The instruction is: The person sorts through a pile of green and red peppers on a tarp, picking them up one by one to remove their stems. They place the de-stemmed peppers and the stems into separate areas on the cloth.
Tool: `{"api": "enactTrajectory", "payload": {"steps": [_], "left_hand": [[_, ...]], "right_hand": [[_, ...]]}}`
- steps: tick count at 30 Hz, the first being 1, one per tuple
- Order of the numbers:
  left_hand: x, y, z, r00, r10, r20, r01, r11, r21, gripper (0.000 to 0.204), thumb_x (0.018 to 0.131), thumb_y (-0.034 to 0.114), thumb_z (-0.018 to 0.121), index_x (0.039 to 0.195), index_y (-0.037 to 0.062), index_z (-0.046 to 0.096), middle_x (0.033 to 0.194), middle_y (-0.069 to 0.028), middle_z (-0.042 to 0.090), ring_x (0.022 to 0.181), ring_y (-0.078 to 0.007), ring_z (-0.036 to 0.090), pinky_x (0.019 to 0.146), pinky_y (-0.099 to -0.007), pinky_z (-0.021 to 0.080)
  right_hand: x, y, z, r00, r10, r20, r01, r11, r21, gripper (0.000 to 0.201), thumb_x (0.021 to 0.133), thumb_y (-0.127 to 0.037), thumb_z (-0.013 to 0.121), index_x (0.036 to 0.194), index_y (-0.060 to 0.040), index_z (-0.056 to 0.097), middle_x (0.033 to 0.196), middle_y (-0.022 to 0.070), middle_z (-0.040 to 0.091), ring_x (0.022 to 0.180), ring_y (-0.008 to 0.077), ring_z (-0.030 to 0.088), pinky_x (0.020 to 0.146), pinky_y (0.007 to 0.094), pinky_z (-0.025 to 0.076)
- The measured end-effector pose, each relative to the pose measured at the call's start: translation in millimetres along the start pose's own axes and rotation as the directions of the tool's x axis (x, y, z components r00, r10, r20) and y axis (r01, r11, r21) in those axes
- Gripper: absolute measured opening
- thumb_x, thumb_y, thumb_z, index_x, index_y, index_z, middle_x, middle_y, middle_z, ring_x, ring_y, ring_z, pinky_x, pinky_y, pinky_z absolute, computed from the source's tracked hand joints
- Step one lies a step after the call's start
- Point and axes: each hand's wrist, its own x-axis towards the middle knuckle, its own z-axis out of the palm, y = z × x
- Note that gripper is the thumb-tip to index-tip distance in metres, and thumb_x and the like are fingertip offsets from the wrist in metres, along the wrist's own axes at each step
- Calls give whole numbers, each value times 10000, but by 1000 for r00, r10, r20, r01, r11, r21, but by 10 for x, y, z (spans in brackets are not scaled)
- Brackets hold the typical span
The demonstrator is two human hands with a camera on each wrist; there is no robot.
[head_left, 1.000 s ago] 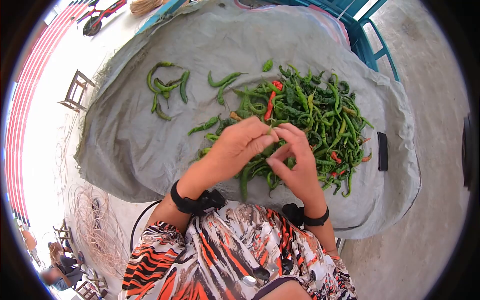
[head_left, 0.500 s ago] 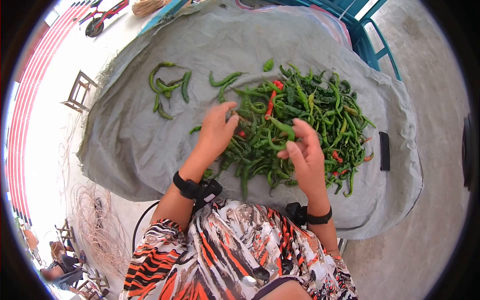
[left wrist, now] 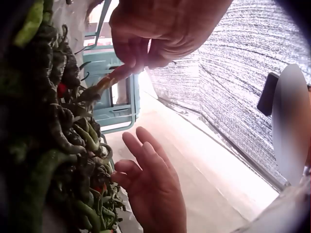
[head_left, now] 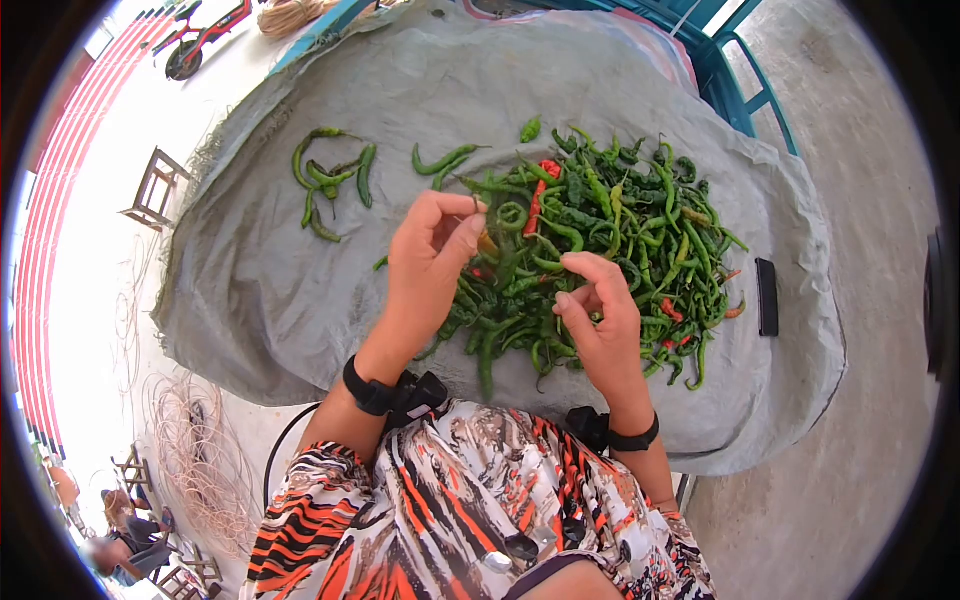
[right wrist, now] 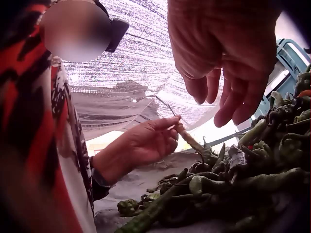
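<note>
Left hand [head_left: 425, 250], since half a second ago: shifted slightly toward 12 o'clock of the head view, now with a yellow pepper between thumb and fingers.
Right hand [head_left: 608, 315], since half a second ago: freed of the curved green pepper gripped then.
Left grasp: pinching the yellow pepper [right wrist: 189, 139] near the upper end, at 11 o'clock from centre.
Right grasp: released, fingers loosely bent, thumb and index tips apart; just above the pile [head_left: 650, 240], at 3 o'clock from centre.
Yellow pepper: hanging from the left fingertips over the near-left side of the pile, toward 12 o'clock from centre; cannot tell whether touching the pile with the lower end.
Pile: spread on a grey sheet [head_left: 270, 310] at 2 o'clock, mostly green, with a few red and orange among the green.
Red pepper [head_left: 538, 200]: lying in the pile at 1 o'clock, between the two hands and beyond.
Loose group [head_left: 367, 176]: lying on the sheet at 10 o'clock, well apart from the pile, green.
Phone [head_left: 767, 298]: lying on the sheet at 3 o'clock, near the pile, black.
Wrists: banded in black, each with a small camera.
Edges: teal frame [head_left: 735, 75] between 1 and 2 o'clock, stool [head_left: 155, 188] at 10, coiled cord [head_left: 200, 465] at 8, seated person [head_left: 128, 540] farther out at 8.
</note>
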Motion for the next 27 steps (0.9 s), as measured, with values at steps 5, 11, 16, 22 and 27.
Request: {"api": "enactTrajectory", "payload": {"steps": [5,11,16,22,27], "left_hand": [[-137,342,63,977,202,67,-203,979,15,94,957,35,563,1051,30,551,888,-2,565,719,-46,542,630,-199,445],[-237,422,80,966,76,246,-36,986,-165,99,985,81,530,1067,33,555,916,-13,576,717,-50,530,655,-201,450],[-53,120,86,999,38,0,-38,995,96,187,946,93,568,1123,32,564,937,-66,610,772,-137,572,693,-274,482],[56,-431,4,982,121,147,-190,657,729,323,836,59,618,1152,25,557,1012,-185,634,922,-376,585,822,-441,483],[103,-446,61,991,-36,132,-80,629,773,363,816,134,649,1150,32,554,1013,-179,642,949,-386,587,822,-464,482]], "right_hand": [[41,-127,60,999,-21,41,16,995,101,474,819,40,665,1271,-48,550,1360,136,490,794,139,631,711,254,519],[61,-81,70,975,-93,201,115,988,-102,463,832,-8,682,1276,-55,558,1219,120,610,783,199,660,691,286,524],[-5,-24,45,982,115,150,-99,989,-112,363,874,-113,673,1223,-46,598,961,101,687,741,195,662,672,295,516],[77,22,-18,972,-56,-227,-4,966,-257,419,869,-121,672,1258,-18,555,1090,137,617,909,227,620,791,328,491],[38,60,-34,980,-40,-197,4,983,-183,444,855,-94,664,1272,-15,532,1170,136,556,1009,244,572,865,345,467]]}}
